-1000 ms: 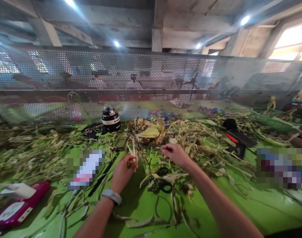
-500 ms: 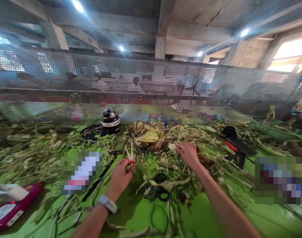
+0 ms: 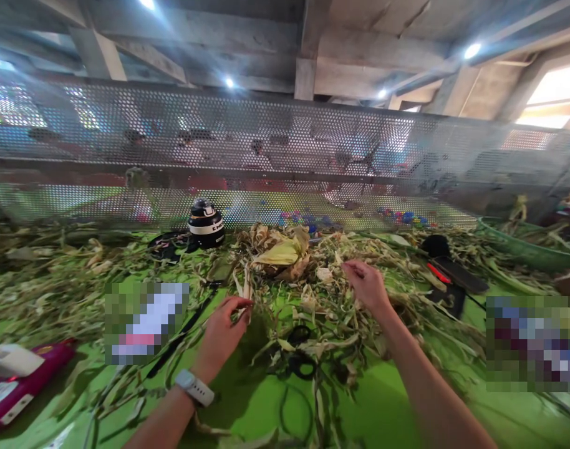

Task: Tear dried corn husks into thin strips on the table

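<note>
My left hand [image 3: 223, 329], a pale watch [image 3: 194, 386] on its wrist, hangs low over the green tabletop. Its thumb and index finger curl nearly together, beside the lower end of a pale husk stalk [image 3: 246, 284]; what they pinch is too small to tell. My right hand [image 3: 368, 285] is raised over the dry husks, its fingertips closed at a thin, pale corn husk strip [image 3: 338, 257]. Between and beyond both hands lies a yellowish corn husk bundle [image 3: 282, 252] on a heap of dry leaves. Black-handled scissors [image 3: 302, 362] lie nearer me, partly under husk strips.
Dry husks [image 3: 55, 274] spread over the green table [image 3: 373, 405]. A black round container [image 3: 205, 226] stands before a perforated metal screen [image 3: 275, 137]. A magenta device [image 3: 30, 390] is at left. A black-and-red tool [image 3: 439, 272] and green basket [image 3: 523, 246] sit at right.
My right hand has shifted slightly right and drawn its fingers together, with a pale strip showing at the tips. My left hand keeps nearly the same pose. The view has tilted slightly.
</note>
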